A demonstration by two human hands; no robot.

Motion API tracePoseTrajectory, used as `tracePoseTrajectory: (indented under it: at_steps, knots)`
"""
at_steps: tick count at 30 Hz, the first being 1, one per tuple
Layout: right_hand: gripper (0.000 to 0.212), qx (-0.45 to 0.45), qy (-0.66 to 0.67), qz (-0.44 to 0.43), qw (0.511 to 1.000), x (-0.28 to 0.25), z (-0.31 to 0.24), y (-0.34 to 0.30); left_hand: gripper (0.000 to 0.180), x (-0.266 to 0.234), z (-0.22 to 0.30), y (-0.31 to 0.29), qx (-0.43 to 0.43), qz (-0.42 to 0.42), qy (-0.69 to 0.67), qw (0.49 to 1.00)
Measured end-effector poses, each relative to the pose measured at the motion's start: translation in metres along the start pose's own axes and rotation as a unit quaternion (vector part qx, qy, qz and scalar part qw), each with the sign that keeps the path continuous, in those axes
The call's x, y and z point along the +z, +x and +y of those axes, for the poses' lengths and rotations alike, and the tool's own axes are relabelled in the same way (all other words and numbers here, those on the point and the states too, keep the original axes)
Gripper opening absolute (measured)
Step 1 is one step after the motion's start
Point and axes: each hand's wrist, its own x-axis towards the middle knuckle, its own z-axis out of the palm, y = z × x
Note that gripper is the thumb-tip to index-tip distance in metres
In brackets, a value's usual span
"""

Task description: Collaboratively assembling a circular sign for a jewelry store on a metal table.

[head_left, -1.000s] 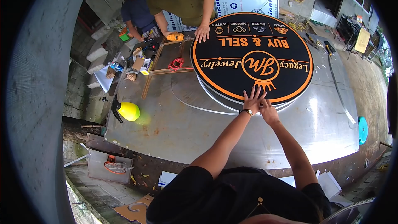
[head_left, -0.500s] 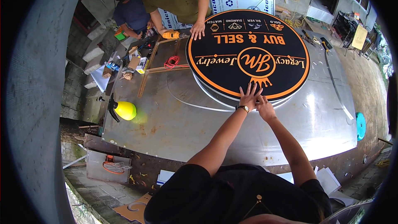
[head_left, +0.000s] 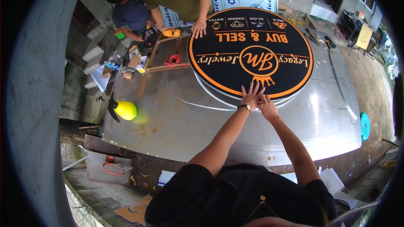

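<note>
At the near edge of the round black sign (head_left: 251,52), both of the person's hands press on its rim: the left hand (head_left: 251,96) lies flat with fingers spread wide, a watch on its wrist, and the right hand (head_left: 267,106) rests just beside it, palm down; neither closes around anything. This disc, glossy black with orange lettering and an orange border, sits on the far right part of a large steel table (head_left: 176,122), overhanging a pale ring beneath it. Across it, a co-worker's hand (head_left: 198,28) steadies the far edge, next to an orange power drill (head_left: 172,32). With only flat palms holding it, the smooth face could slip sideways or off its ring if one side pushes harder. Fingers near the rim could be pinched. Toward the table's left edge a yellow spray bottle (head_left: 124,110) stands, and a red cable coil (head_left: 171,60) lies inside a wooden frame (head_left: 152,65).
</note>
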Motion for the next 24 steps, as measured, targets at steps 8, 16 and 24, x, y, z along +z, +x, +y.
tracePoseTrajectory:
  at_steps: [8,16,24]
  knots:
    - [0.014,-0.003,-0.022,0.001,1.000,0.000,0.001,-0.002,0.076,0.004,0.001,0.002,0.002,0.004,-0.007,1.000]
    - [0.014,0.003,0.003,-0.004,1.000,-0.005,-0.002,0.000,0.081,0.029,-0.007,0.012,0.001,0.072,0.014,0.997]
    - [0.014,-0.004,-0.018,0.001,1.000,-0.003,-0.001,-0.002,0.077,0.011,-0.001,0.005,0.001,0.015,-0.006,1.000]
